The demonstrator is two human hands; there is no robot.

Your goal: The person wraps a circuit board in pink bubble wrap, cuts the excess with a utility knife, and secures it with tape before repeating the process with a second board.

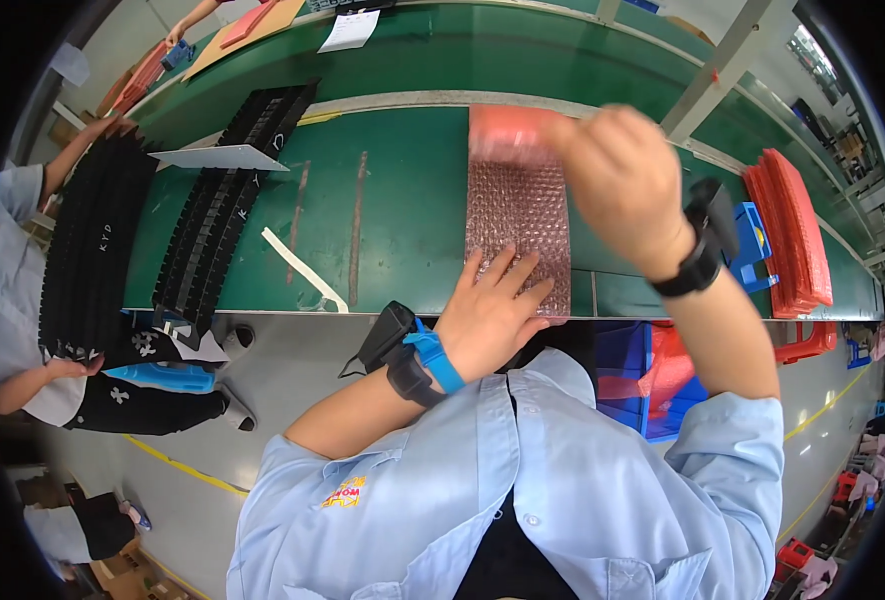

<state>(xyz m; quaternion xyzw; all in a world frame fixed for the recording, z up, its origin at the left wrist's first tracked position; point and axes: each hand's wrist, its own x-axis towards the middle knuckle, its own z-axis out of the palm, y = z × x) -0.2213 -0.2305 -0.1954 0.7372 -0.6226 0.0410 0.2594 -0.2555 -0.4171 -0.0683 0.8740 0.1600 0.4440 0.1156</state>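
A pink bubble-wrap bag (519,205) lies flat on the green table in front of me, its long side pointing away. Its far end is a smooth, brighter pink flap (511,133), blurred by motion. My left hand (498,308) presses flat on the bag's near part, fingers spread. Above the flap's right corner, my right hand (618,180) is raised and blurred, its fingers curled in. Whatever is between those fingertips is hidden. A thin, bent white strip (305,270) rests on the table to the left of the bag.
Slotted black divider pieces (208,240) lie left on the table (413,200), a white sheet (221,158) across them. Beyond, a co-worker holds a black stack (98,240). Stacked pink bags (788,235) and a blue holder (753,245) stand right. A blue bin (623,375) sits below the edge.
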